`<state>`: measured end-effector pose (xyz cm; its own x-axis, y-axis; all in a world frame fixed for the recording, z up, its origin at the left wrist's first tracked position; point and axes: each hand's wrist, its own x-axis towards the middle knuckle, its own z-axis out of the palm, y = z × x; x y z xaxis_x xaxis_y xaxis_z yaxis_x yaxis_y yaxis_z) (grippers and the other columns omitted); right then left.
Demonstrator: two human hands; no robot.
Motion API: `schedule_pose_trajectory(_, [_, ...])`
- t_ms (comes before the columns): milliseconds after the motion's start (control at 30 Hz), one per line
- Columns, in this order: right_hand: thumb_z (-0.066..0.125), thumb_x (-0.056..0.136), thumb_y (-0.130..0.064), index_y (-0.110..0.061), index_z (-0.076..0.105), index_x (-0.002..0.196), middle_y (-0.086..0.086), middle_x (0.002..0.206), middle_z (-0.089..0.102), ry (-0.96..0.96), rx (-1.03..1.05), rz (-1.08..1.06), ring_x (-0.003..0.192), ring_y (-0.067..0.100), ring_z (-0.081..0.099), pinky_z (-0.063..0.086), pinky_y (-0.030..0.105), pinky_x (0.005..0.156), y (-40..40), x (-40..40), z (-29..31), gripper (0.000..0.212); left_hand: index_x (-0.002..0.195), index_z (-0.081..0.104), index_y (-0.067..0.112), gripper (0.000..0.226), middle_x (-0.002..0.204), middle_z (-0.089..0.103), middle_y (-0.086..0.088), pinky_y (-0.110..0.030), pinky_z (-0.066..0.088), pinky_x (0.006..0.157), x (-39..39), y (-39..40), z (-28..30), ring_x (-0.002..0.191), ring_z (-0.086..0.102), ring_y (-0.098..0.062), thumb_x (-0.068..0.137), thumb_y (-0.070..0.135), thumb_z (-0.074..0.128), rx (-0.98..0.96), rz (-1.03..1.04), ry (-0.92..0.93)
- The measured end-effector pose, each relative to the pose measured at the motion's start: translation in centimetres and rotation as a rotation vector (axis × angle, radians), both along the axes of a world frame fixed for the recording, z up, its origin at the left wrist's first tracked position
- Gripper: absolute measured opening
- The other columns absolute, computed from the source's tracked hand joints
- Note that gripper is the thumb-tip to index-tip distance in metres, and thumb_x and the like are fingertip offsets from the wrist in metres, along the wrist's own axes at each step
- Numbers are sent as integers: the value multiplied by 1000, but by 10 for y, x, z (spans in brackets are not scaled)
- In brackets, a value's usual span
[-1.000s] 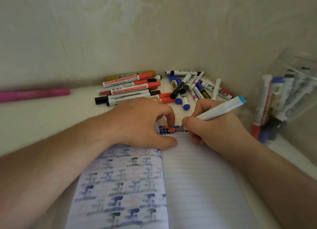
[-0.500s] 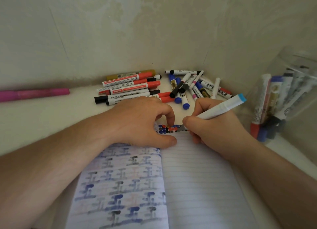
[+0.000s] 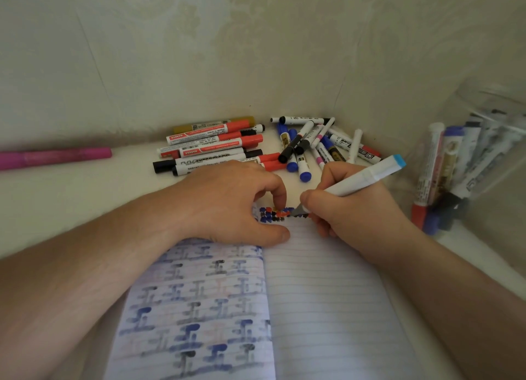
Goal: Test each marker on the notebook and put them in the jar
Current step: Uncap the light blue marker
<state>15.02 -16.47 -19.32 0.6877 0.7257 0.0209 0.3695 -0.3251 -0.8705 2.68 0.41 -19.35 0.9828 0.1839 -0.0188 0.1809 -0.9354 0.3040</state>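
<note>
An open lined notebook (image 3: 321, 308) lies in front of me, its left page covered with faded ink marks. My right hand (image 3: 353, 214) grips a white marker with a light blue end (image 3: 367, 177), its tip touching the top of the right page by a cluster of blue, red and black test marks (image 3: 277, 215). My left hand (image 3: 233, 206) presses on the notebook's top, fingers curled, thumb flat on the page. A clear jar (image 3: 489, 157) at the right holds several markers.
A pile of red, black and blue markers (image 3: 256, 147) lies against the wall behind the notebook. A pink marker (image 3: 54, 157) lies alone at the far left. The wall closes off the back and right.
The marker tip has shifted very slightly at the test marks. Both hands stay where they were.
</note>
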Motion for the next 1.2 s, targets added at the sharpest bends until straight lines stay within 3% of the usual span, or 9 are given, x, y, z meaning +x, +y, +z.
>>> schedule_pose_trajectory(200, [75, 85, -9, -9, 56, 71, 7, 53, 64, -20, -9, 13, 41, 8, 54, 40, 17, 42, 0, 0, -1, 23, 104, 57, 52, 44, 89, 51, 20, -28, 44, 67, 0, -1, 0, 82, 50, 1, 71, 80, 62, 2, 0, 2])
schedule_pose_trajectory(333, [75, 85, -8, -9, 54, 69, 10, 55, 59, 53, 93, -4, 44, 16, 51, 39, 25, 42, 0, 4, -3, 27, 114, 49, 57, 46, 90, 52, 20, -29, 46, 68, -2, -2, 1, 83, 52, 1, 75, 77, 65, -25, 4, -12])
schedule_pose_trajectory(433, [78, 86, -8, -12, 57, 75, 8, 54, 47, 212, 287, 34, 44, 16, 37, 30, 24, 43, -5, 12, 0, 24, 132, 34, 54, 46, 95, 61, 13, -35, 54, 73, -3, 2, -2, 82, 60, -2, 98, 47, 63, -246, 38, -134])
schedule_pose_trajectory(533, [76, 79, -9, -14, 61, 83, 5, 55, 43, 404, 475, 123, 45, 16, 31, 26, 23, 42, -9, 15, 8, 15, 130, 28, 50, 42, 113, 64, 23, -33, 55, 94, -2, 7, -6, 104, 61, 2, 109, 18, 46, -375, 47, -207])
schedule_pose_trajectory(667, [71, 81, -9, -11, 70, 87, 8, 60, 55, 519, 509, 122, 47, 15, 47, 36, 20, 42, -9, 14, 8, 6, 118, 27, 49, 48, 119, 66, 25, -30, 56, 94, -1, 4, -3, 106, 68, 1, 106, 11, 53, -460, 2, -275])
schedule_pose_trajectory(733, [56, 79, -17, -5, 70, 92, 10, 63, 58, 584, 527, 131, 49, 16, 50, 39, 20, 42, -7, 14, 5, 22, 119, 29, 44, 47, 122, 64, 22, -31, 56, 96, -1, 2, -2, 105, 70, 0, 103, 11, 58, -491, -17, -291])
schedule_pose_trajectory(1000, [57, 79, -16, -15, 78, 86, 12, 65, 61, 450, 429, 140, 52, 20, 51, 40, 23, 43, -3, 13, 1, 22, 107, 36, 37, 41, 107, 72, 12, -24, 57, 84, -3, -1, 5, 98, 71, 4, 98, 13, 68, -485, -13, -297])
schedule_pose_trajectory(1100, [63, 81, -14, -23, 72, 79, 8, 62, 60, 400, 406, 137, 50, 19, 50, 39, 24, 44, -1, 10, 1, 13, 107, 38, 43, 45, 107, 70, 15, -34, 59, 88, -2, -2, 5, 99, 73, -2, 96, 16, 72, -501, 1, -312])
schedule_pose_trajectory(1200, [69, 92, -5, -27, 71, 73, 5, 58, 57, 294, 396, 129, 51, 19, 49, 39, 27, 48, -3, 11, 2, 29, 111, 42, 52, 54, 109, 67, 25, -31, 58, 90, -3, -2, 4, 97, 72, 1, 92, 19, 79, -509, 44, -351])
